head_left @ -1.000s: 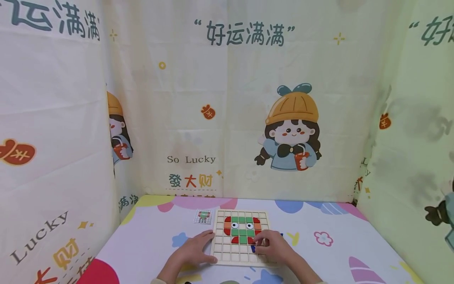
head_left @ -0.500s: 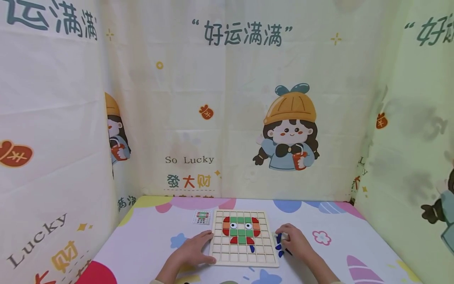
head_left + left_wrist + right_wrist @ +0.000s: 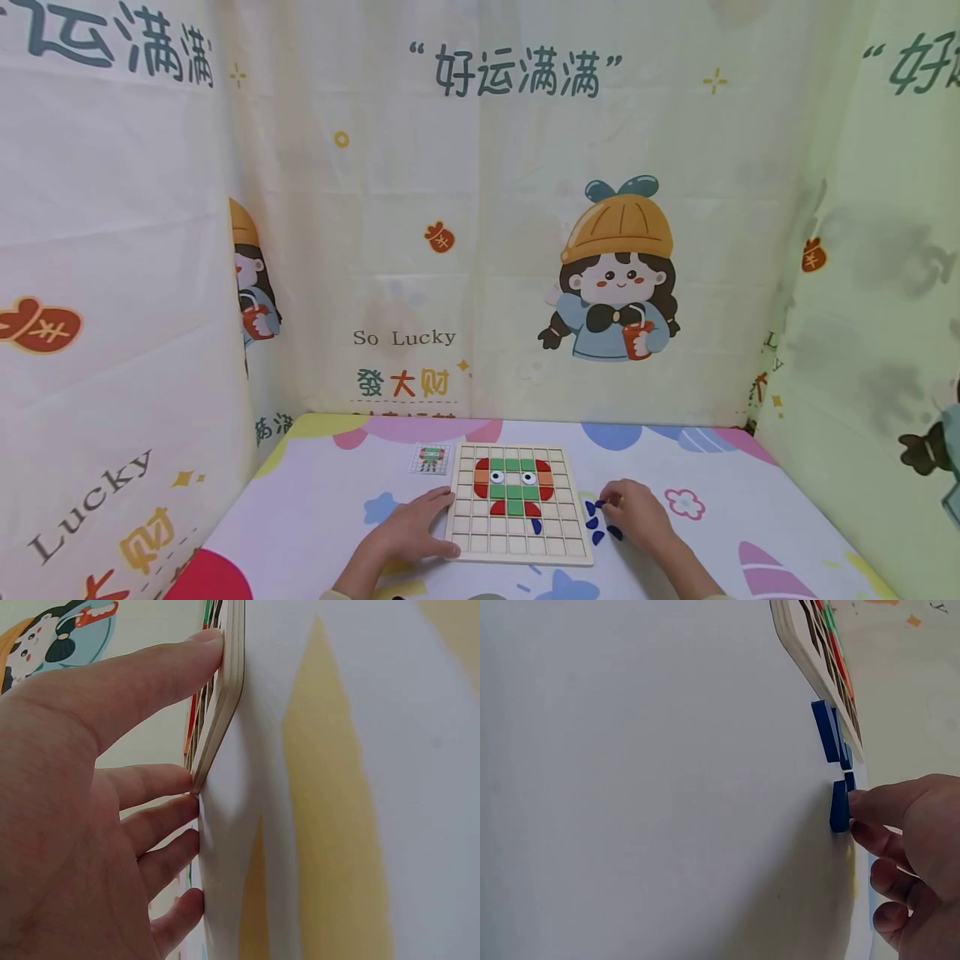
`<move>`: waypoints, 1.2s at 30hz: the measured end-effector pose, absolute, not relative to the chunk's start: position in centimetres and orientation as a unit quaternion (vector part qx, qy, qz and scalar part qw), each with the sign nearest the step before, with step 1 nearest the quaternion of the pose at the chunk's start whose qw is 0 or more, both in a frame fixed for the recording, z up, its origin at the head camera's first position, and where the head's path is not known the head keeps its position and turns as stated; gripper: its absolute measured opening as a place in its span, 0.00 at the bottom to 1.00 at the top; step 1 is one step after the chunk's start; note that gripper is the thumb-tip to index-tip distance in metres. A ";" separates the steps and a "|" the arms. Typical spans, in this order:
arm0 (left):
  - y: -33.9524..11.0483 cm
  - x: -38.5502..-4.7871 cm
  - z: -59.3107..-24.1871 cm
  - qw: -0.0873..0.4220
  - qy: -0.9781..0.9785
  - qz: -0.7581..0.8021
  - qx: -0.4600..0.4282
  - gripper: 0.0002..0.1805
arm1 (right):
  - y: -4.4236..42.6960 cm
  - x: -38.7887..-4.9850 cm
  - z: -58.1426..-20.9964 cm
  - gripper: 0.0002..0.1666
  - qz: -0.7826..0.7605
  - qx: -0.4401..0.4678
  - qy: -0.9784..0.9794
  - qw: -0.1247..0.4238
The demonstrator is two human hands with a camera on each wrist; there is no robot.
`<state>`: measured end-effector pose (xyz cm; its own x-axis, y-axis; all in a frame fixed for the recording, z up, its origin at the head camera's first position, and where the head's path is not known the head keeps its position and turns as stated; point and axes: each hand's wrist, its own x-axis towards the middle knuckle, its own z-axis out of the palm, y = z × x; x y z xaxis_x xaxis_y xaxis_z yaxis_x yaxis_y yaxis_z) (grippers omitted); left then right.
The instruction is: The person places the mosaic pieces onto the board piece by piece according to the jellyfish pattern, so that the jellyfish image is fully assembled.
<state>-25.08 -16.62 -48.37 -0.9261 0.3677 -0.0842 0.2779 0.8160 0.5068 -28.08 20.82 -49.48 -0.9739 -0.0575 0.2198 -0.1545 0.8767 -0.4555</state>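
Observation:
A wooden grid board (image 3: 487, 546) lies on the table, holding red, green and orange tiles, two eye tiles and one dark blue tile (image 3: 536, 526). My left hand (image 3: 412, 527) rests at its left side; in the left wrist view the thumb (image 3: 187, 666) lies on the board's rim and the fingers touch its side. To the board's right, my right hand (image 3: 637, 512) pinches a small dark blue tile (image 3: 600, 503) between thumb and forefinger. Several other blue tiles (image 3: 597, 537) lie around the fingertips; one blue tile (image 3: 840, 806) stands out in the right wrist view.
A small picture card (image 3: 431, 457) with a gridded figure lies beyond the board's left corner. The table (image 3: 337, 475) has a colourful patterned cover. Printed cloth walls (image 3: 487, 250) stand behind it and on both sides.
My right hand has left the board, where the blue tile now lies uncovered, and moved right to the loose blue tiles. The left hand has stayed at the board's edge.

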 end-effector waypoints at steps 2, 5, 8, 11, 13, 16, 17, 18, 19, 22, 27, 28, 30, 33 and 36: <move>-16.6 -25.1 -48.4 0.089 0.949 0.249 0.171 0.46 | 20.9 -28.0 -49.5 0.05 0.253 0.044 -0.962 0.096; -16.6 -25.2 -48.6 0.087 0.950 0.247 0.172 0.46 | 20.9 -27.8 -49.5 0.08 0.265 0.035 -0.959 0.088; -16.7 -25.3 -48.8 0.086 0.950 0.245 0.172 0.46 | 21.0 -27.7 -49.7 0.09 0.277 0.031 -0.957 0.076; -16.7 -25.3 -48.8 0.085 0.950 0.244 0.173 0.46 | 20.9 -27.8 -49.9 0.09 0.287 0.037 -0.955 0.073; -16.7 -25.3 -48.8 0.085 0.951 0.243 0.174 0.46 | 20.9 -27.8 -50.0 0.09 0.295 0.041 -0.952 0.076; -16.7 -25.2 -48.7 0.084 0.950 0.242 0.176 0.46 | 21.0 -27.9 -50.1 0.07 0.303 0.055 -0.948 0.083; -16.7 -25.2 -48.7 0.083 0.950 0.242 0.176 0.46 | 21.1 -28.0 -50.1 0.07 0.307 0.063 -0.946 0.085; -16.7 -25.2 -48.7 0.083 0.950 0.243 0.177 0.46 | 21.2 -28.0 -50.1 0.08 0.310 0.071 -0.944 0.085; -16.6 -25.2 -48.7 0.082 0.950 0.243 0.177 0.46 | 21.3 -28.1 -50.2 0.09 0.311 0.083 -0.943 0.085; -16.6 -25.2 -48.6 0.082 0.950 0.244 0.176 0.46 | 21.6 -28.4 -50.3 0.13 0.305 0.125 -0.941 0.080; -16.6 -25.2 -48.6 0.085 0.950 0.247 0.173 0.46 | 21.7 -28.6 -50.2 0.12 0.301 0.157 -0.939 0.058; -16.6 -25.2 -48.6 0.085 0.950 0.246 0.174 0.46 | 21.7 -28.6 -50.2 0.12 0.302 0.155 -0.939 0.054; -16.6 -25.2 -48.6 0.085 0.950 0.246 0.174 0.46 | 21.6 -28.6 -50.1 0.11 0.304 0.148 -0.940 0.047; -16.6 -25.2 -48.5 0.085 0.950 0.246 0.175 0.47 | 21.5 -28.5 -50.0 0.09 0.306 0.139 -0.941 0.044; -16.6 -25.2 -48.4 0.086 0.949 0.249 0.174 0.47 | 21.4 -28.4 -49.9 0.09 0.306 0.138 -0.941 0.052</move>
<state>-25.17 -16.59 -48.42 -0.9246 0.3732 -0.0770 0.2873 0.8154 0.5025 -28.39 21.37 -49.90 -0.9567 -0.2271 0.1818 -0.2906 0.7746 -0.5617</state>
